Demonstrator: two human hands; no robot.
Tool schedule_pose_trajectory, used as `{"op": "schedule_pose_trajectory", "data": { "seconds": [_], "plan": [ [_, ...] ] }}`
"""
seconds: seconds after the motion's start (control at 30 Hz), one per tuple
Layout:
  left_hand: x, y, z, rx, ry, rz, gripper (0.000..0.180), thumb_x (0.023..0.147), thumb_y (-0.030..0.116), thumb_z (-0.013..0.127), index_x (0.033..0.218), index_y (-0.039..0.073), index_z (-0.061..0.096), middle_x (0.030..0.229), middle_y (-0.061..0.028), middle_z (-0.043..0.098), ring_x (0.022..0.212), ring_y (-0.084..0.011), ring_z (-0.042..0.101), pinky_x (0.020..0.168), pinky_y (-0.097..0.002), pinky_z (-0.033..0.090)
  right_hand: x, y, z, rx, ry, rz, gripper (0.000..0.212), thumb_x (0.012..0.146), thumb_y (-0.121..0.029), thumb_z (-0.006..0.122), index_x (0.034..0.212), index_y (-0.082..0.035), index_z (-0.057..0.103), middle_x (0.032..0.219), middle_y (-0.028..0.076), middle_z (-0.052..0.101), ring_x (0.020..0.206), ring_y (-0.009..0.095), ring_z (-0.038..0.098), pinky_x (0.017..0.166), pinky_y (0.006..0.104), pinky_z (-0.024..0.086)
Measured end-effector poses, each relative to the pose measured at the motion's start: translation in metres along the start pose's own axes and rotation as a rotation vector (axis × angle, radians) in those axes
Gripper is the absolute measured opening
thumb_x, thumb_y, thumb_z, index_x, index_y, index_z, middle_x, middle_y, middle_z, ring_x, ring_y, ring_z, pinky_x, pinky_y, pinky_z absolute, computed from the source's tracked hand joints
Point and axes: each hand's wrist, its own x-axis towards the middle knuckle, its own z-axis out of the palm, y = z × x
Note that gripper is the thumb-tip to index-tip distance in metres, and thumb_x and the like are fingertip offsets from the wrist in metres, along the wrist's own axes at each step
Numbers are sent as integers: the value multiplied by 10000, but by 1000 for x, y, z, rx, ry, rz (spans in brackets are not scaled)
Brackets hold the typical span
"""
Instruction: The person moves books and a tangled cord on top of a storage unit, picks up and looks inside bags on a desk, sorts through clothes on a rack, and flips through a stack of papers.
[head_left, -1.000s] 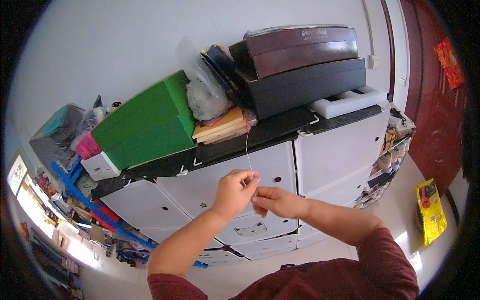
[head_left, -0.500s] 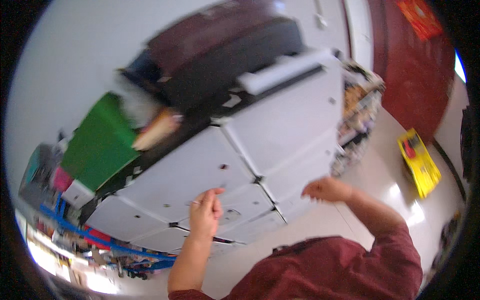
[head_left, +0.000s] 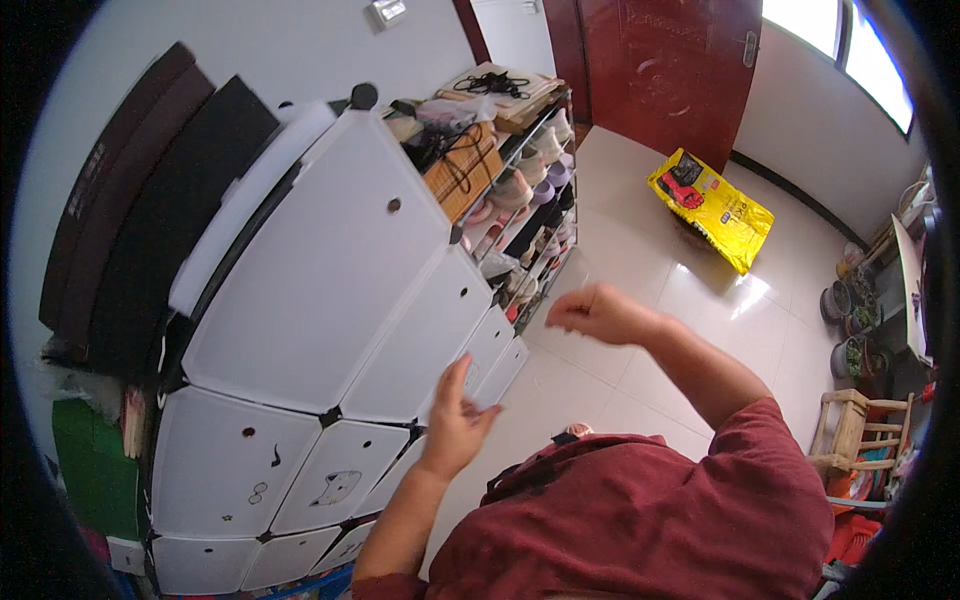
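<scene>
My left hand (head_left: 455,425) is raised in front of a white panelled cabinet (head_left: 290,270), its thumb and fingers apart, nothing held. To its right, my right hand (head_left: 600,315) hangs above the tiled floor near the shoe rack (head_left: 545,240). Its fingers are loosely curled together, and I see nothing in them. Neither hand plainly touches the cabinet. The cabinet has square doors with small round holes and black corner joints; one lower door bears a cat-face drawing.
Dark boxes (head_left: 150,200) and a green box (head_left: 95,465) stand at the left. Shoes and a wicker basket (head_left: 465,175) fill the rack. A yellow bag (head_left: 715,210) lies on the floor before a red door (head_left: 670,75). A wooden chair (head_left: 850,430) and potted plants (head_left: 855,310) are at right.
The view has swung to the right, bringing the shoe rack, door, window and chair into sight. My left hand's fingers, close together before, are now spread. My right hand stays curled.
</scene>
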Motion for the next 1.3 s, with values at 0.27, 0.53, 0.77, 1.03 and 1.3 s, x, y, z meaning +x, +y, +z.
{"op": "schedule_pose_trajectory", "data": {
  "seconds": [0.27, 0.53, 0.77, 1.03, 1.3],
  "plan": [
    [79, 16, 91, -690, -488, -227, 326, 776, 32, 538, 1093, 24, 464, 780, -36, 516, 619, -105, 491, 567, -217, 423, -16, 4, -49, 25, 274, -119, 104, 795, -103, 524, 828, -22, 580, 766, 49, 589, 698, 112, 542, 595, 239, 439],
    [125, -3, 90, -606, -280, -338, 133, 831, 106, 487, 870, 5, 563, 651, -6, 505, 561, -70, 462, 514, -198, 397, -21, 71, -85, 258, 428, 265, 150, 804, -170, 507, 855, -57, 592, 613, -5, 515, 530, 55, 456, 458, 195, 374],
    [206, 45, 63, -785, -485, -114, 106, 854, 120, 449, 844, 32, 507, 664, -10, 507, 581, -73, 476, 527, -199, 406, 43, 29, -86, 529, -198, 29, 424, 822, -141, 507, 1203, -54, 342, 933, 37, 530, 723, 108, 505, 643, 251, 439],
    [272, 7, 43, -744, -9, 238, 117, 865, 91, 402, 896, 5, 476, 980, -95, 472, 676, -121, 525, 585, -243, 436, 164, 14, -144, -18, -117, -38, 144, 805, -156, 498, 847, -22, 530, 629, 53, 525, 564, 95, 492, 522, 255, 415],
    [303, -25, 55, -873, 355, -156, 183, 828, 57, 429, 1008, 21, 435, 937, -65, 492, 677, -124, 509, 598, -243, 429, 291, -89, -176, -49, -49, -303, 166, 808, -169, 514, 817, -5, 534, 626, 22, 516, 548, 66, 479, 509, 209, 411]
  ]
}}
